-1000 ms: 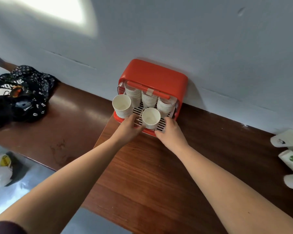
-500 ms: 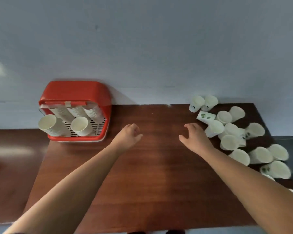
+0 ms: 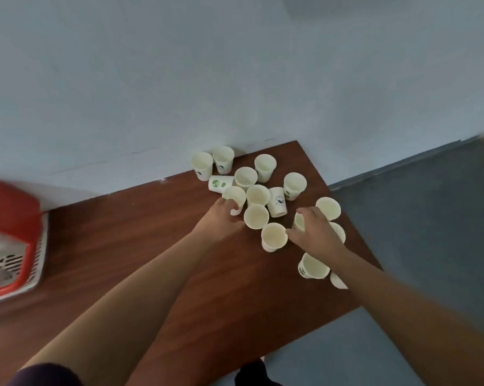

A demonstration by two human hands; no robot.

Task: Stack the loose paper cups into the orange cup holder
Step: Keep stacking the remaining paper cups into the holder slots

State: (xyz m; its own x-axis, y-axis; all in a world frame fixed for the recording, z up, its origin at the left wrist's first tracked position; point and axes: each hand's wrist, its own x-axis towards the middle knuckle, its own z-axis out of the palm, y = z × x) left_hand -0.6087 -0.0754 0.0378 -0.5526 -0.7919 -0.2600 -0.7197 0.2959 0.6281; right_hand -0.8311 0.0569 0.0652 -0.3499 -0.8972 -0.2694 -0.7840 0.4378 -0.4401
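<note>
Wood table [image 3: 151, 260]: L hand [image 3: 220, 218] grip holds cup [image 3: 235, 195]; R hand [image 3: 316, 235] grip prob. round 2nd cup [image 3: 298, 222].

We see loose cups [image 3: 256, 195] crowded toward two o'clock on the brown surface [image 3: 110, 232]. Our left grip [image 3: 221, 221] curls round the left cup [image 3: 236, 194]; our right grip [image 3: 316, 235] wraps the right cup [image 3: 298, 222], half hidden. The orange holder [image 3: 9, 213] sits blurred at nine o'clock.
</note>
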